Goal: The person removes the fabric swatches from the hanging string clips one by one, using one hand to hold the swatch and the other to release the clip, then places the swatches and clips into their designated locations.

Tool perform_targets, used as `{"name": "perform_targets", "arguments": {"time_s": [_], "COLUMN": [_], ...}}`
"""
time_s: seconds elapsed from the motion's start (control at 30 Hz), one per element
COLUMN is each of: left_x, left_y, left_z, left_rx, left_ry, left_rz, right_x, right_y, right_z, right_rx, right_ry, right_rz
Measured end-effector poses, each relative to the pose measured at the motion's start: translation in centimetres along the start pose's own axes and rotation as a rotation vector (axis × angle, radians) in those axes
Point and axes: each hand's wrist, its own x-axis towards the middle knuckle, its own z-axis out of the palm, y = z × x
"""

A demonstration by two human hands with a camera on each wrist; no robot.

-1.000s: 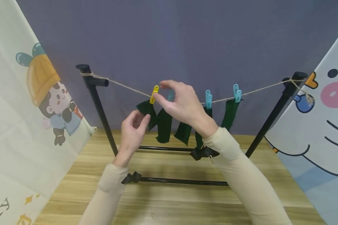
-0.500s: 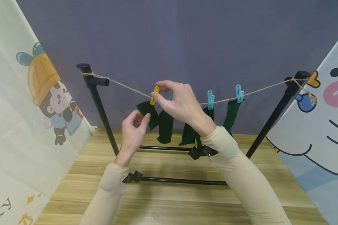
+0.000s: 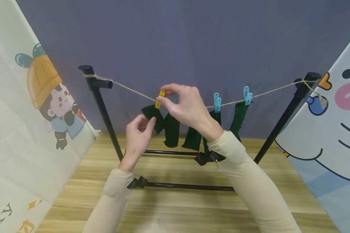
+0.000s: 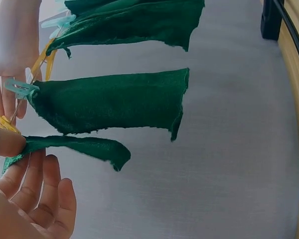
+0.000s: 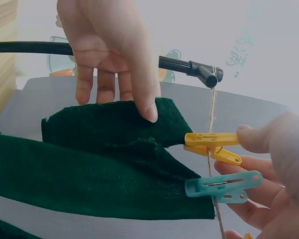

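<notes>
A dark green cloth piece (image 3: 154,117) hangs at the left end of the hung row. My left hand (image 3: 137,136) pinches it, thumb in front and fingers behind, as the right wrist view shows. Above, my right hand (image 3: 189,105) pinches the arms of a yellow clothespin (image 3: 159,99) between thumb and fingers. That clothespin's tip bites the cloth's top corner at the twine line (image 5: 210,164). Right beside it, a teal clothespin (image 5: 222,186) holds another green cloth (image 5: 89,179). The right hand hides part of the line in the head view.
Black posts (image 3: 103,110) carry the twine at both ends. More green strips (image 3: 239,118) hang to the right under blue clothespins (image 3: 247,95). Black crossbars (image 3: 189,186) run low over the wood-grain table (image 3: 175,210). Printed cartoon sheets flank both sides, with a grey-blue backdrop (image 3: 175,42) behind.
The right thumb and forefinger have come together on the yellow clothespin's arms, the hand shifting slightly left. The left hand stays on the cloth.
</notes>
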Motion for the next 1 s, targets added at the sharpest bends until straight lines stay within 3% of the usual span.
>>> {"name": "perform_targets", "arguments": {"time_s": [1.0], "left_x": [-0.01], "left_y": [0.00], "left_z": [0.26], "left_rx": [-0.017], "left_ry": [0.011], "left_rz": [0.004], "right_x": [0.08], "right_y": [0.08], "right_z": [-0.58], "right_rx": [-0.008], "right_ry": [0.117], "right_rz": [-0.084]}}
